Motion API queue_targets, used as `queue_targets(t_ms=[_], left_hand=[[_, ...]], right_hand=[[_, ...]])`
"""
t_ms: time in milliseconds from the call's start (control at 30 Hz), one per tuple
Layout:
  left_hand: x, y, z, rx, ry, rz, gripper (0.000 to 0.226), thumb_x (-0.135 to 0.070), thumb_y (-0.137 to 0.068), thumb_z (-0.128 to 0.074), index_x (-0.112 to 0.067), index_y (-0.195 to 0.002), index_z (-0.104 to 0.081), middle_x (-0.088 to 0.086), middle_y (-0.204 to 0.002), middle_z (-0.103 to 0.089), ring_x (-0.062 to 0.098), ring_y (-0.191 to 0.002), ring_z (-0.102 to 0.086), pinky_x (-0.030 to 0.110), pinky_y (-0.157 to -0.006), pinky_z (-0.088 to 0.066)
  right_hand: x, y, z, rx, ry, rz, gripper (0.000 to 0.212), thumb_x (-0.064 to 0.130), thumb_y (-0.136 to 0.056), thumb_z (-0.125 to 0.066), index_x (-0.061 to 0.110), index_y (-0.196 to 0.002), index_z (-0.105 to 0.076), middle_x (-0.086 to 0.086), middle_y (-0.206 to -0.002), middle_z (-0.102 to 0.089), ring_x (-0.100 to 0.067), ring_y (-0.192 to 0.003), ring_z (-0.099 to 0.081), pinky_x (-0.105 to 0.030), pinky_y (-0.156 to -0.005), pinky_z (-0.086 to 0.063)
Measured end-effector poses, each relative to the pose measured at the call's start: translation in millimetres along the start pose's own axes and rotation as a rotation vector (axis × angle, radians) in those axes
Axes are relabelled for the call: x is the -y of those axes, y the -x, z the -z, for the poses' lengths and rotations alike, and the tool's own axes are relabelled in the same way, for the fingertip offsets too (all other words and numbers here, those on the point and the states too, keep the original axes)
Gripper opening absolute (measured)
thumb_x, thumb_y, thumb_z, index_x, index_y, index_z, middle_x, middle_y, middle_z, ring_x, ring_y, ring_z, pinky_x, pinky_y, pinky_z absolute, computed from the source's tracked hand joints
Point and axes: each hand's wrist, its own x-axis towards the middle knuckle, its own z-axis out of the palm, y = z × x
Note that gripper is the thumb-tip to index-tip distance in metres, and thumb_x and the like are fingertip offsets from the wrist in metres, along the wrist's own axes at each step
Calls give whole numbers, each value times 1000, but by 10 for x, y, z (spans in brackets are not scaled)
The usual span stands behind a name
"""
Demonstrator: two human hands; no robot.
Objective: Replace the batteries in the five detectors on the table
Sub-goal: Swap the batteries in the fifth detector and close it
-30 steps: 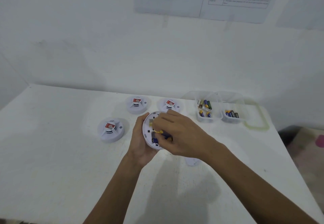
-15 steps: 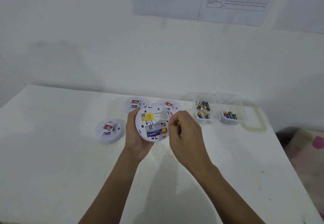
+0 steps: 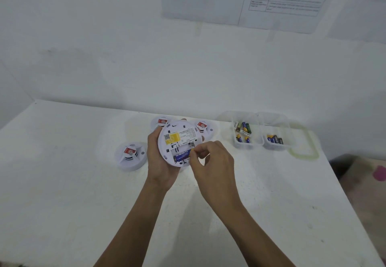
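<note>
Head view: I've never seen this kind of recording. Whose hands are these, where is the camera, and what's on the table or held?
No machine here: a person works with bare hands, filmed by one wide-angle camera worn on the head, looking forward and down. The left hand grips a round white detector, its back facing the camera. The right hand pinches the end of a blue battery in its open compartment. On the white table show three more detectors and two clear tubs of loose batteries, a lid beside them.
</note>
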Motion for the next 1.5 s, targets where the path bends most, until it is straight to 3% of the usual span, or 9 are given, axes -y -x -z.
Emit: queue_targets(t_ms=[100, 267, 433, 633, 733, 1000, 1133, 1233, 1500], left_hand=[[17, 1, 15, -33, 5, -22, 46, -45, -83, -39, -20, -108, -69, 6, -114, -68, 28, -110, -62, 38, -84, -56], [28, 18, 57, -82, -18, -42, 45, -45, -84, -36, -30, -89, -78, 1, -101, -74, 20, -94, -70, 33, -73, -59], [39, 29, 84, -77, -46, -30, 44, -47, -83, -39, -29, -95, -77, 5, -112, -70, 27, -109, -64, 42, -93, -51], [75, 63, 27, -76, -57, 25, 46, -44, -92, -32, -26, -100, -74, 5, -110, -71, 24, -101, -67, 35, -82, -58], [57, 49, -7, -63, -48, 67, 55, -45, -97, -25, -28, -92, -77, 2, -105, -73, 21, -97, -69, 33, -77, -58], [288, -41, -157, 35, 41, 210, 61, -46, -97, -24, -20, -90, -79, 7, -100, -74, 23, -90, -71, 37, -70, -59], [477, -99, -241, 121, 132, 294, 52, -50, -86, -42, -14, -105, -74, 16, -111, -69, 35, -99, -67, 50, -81, -56], [635, -165, -275, 146, 127, 321, 68, -52, -72, -61, -8, -124, -62, 24, -126, -58, 45, -115, -57, 56, -90, -50], [952, -316, -393, 168, 133, 336, 70, -51, -69, -67, -7, -124, -61, 26, -124, -60, 46, -113, -57, 53, -83, -52]], right_hand=[[24, -37, -15, 57, -95, -176, 11, 26, -87, -66, 20, -95, -61, 9, -90, -60, 1, -76, -57, 2, -62, -40], [47, -44, -58, 122, -206, -300, 16, 29, -87, -66, 18, -96, -59, 8, -89, -62, -3, -76, -59, 2, -54, -40], [114, -1, -10, 80, -187, -205, 22, 35, -86, -66, 17, -90, -54, 12, -80, -57, -1, -69, -54, 0, -60, -40], [166, 73, -8, -35, -255, -86, 16, 23, -86, -68, 18, -87, -52, 8, -82, -60, 6, -76, -56, -3, -59, -42], [125, 57, 37, -73, -300, -55, 14, 20, -87, -66, 22, -90, -53, 17, -81, -58, 2, -81, -56, -7, -61, -46], [-106, -221, 478, -92, -336, 39, 13, 8, -88, -61, 20, -90, -57, 12, -82, -61, -5, -73, -57, -16, -57, -43], [-375, -469, 790, -123, -300, 3, 11, 6, -87, -60, 16, -90, -57, 6, -80, -63, -2, -69, -58, -15, -57, -42], [-672, -704, 1026, -148, -257, -44, 8, 5, -87, -60, 11, -93, -57, 7, -75, -61, 4, -62, -54, -9, -56, -40], [-1834, -1512, 1383, -43, -11, -296, 10, 9, -85, -60, 12, -94, -58, -2, -86, -61, -12, -67, -55, -19, -53, -41]])
